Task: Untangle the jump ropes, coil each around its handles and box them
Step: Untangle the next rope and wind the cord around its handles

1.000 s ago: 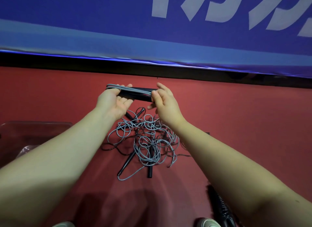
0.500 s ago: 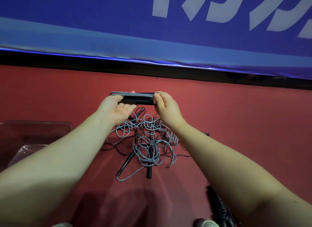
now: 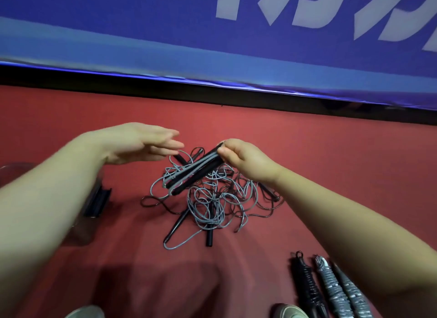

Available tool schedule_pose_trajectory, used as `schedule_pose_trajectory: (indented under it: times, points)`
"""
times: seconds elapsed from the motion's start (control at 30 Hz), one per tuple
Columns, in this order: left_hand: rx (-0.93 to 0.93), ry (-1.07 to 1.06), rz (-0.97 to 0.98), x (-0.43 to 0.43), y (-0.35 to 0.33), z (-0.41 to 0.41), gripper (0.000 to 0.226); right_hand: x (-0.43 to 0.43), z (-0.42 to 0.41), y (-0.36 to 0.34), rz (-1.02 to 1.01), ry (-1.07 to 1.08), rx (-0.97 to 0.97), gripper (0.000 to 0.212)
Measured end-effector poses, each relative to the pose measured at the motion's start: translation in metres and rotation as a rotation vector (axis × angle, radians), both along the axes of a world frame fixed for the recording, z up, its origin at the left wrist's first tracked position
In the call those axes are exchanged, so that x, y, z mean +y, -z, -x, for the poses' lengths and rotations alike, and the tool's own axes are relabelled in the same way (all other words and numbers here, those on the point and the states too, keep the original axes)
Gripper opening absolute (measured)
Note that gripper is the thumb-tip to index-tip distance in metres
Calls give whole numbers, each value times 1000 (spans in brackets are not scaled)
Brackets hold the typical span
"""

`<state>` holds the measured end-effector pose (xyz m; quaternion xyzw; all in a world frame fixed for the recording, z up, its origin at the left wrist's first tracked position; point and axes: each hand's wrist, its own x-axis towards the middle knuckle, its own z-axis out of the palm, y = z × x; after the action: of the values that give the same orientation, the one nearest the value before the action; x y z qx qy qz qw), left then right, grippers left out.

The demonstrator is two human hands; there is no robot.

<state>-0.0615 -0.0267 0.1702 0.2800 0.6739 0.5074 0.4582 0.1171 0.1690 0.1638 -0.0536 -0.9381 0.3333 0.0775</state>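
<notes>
Right fingers (image 3: 227, 150) round handles (image 3: 192, 174), left (image 3: 165, 141) straight

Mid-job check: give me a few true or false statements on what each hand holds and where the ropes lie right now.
1. The right hand pinches one end of the bundle of black handles and grey rope. True.
2. The left hand grips the other end of that bundle. False: it is open with straight fingers, apart from the bundle.
3. A tangle of grey and black ropes lies on the red floor under the bundle. True.
4. Just one coiled rope lies by the right forearm. False: three coiled ropes lie there side by side, one black and two grey.
</notes>
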Motion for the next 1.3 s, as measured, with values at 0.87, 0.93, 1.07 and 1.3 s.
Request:
schedule_pose_trajectory:
  times: [0.87, 0.93, 1.07, 1.3]
  points:
    - [68, 375, 140, 36, 34, -61, 10, 9, -9, -40, -452, -275, -270, 27]
    - [64, 429, 175, 37, 37, -64, 11, 10, -10, -41, -603, -317, -318, 26]
    - [-2, 471, 167, 36, 36, -68, 12, 21, -12, -41, -611, -293, -245, 26]
    - [22, 446, 11, 36, 23, -72, 13, 35, -19, -6, 530, -125, -205, 21]
